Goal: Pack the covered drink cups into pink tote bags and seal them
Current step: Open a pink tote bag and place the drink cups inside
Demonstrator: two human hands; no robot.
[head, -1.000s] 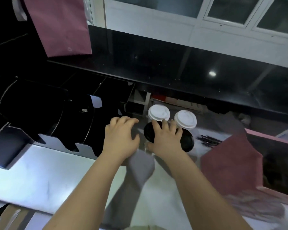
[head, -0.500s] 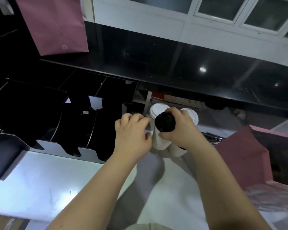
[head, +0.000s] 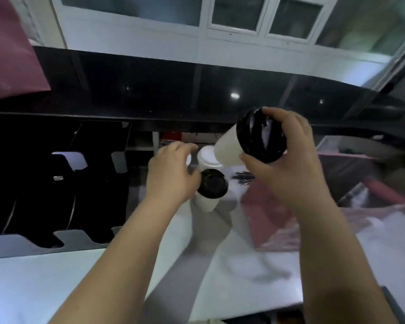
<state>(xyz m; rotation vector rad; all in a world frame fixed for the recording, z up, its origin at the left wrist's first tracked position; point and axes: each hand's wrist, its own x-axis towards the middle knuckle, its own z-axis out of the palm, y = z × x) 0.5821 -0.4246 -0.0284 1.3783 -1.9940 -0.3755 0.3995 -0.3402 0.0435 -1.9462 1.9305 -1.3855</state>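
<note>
At the far side of the white table [head: 56,277], I am counting four white paper cups: two with black lids and two with white lids. My right hand [head: 288,169] is clamping the raised black-lidded cup [head: 229,148] in the air above the others. It is tilting, with its long axis running away from me, its lid facing the camera and its base pointing down-left.

The standing black-lidded cup [head: 212,183] is sitting upright just beside my left hand [head: 173,174]. That hand's fingers are curling over a half-hidden white-lidded cup [head: 189,159], and I cannot tell whether they are gripping it. The second white-lidded cup [head: 205,155] is standing behind.

I am seeing two pink paper bags: the upper-left bag [head: 7,54] and the blurred right-hand bag [head: 274,220] on the table. A black compartment rack [head: 45,183] is walling the left. A broad stretch of table is spreading toward its near edge.
</note>
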